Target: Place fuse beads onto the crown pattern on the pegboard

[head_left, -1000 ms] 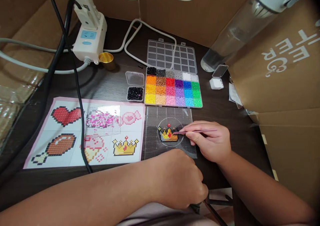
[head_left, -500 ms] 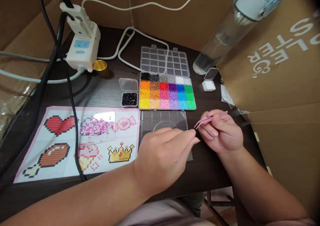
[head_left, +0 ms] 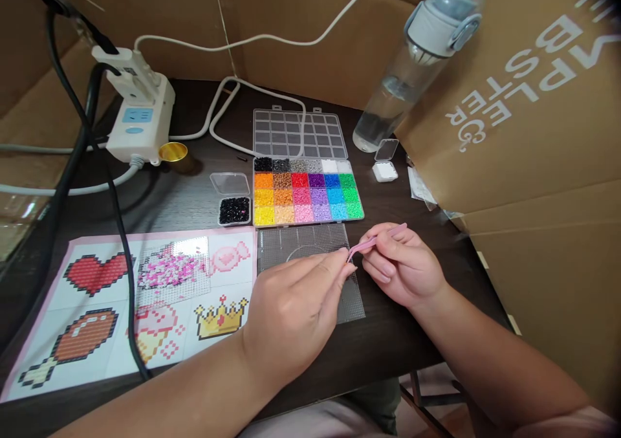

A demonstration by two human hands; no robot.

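Pink bent tweezers [head_left: 369,242] are pinched between the thumb and fingers of my right hand [head_left: 410,263]. Their tips meet the fingertips of my left hand [head_left: 298,308], whose thumb and fingers are pressed together. Whatever the left fingertips pinch is hidden. Beneath the left hand lies a clear pegboard [head_left: 353,299], partly covered, with a round outline on it. Behind it stands the bead box [head_left: 361,208], sorted by colour in compartments, its lid [head_left: 298,134] folded back.
On the left, a pattern sheet [head_left: 228,284] carries another pegboard [head_left: 204,287] heaped with pink, white and dark beads. Small boxes hold black beads [head_left: 235,210] and white ones [head_left: 385,170]. A gold cup [head_left: 173,158], power strip [head_left: 140,118], black cable [head_left: 119,218] and water bottle [head_left: 398,82] stand around; cardboard walls surround the table.
The tweezer tips and my left fingertips, slightly apart before, now meet. My view has shifted, so the table's things appear lower and farther left.
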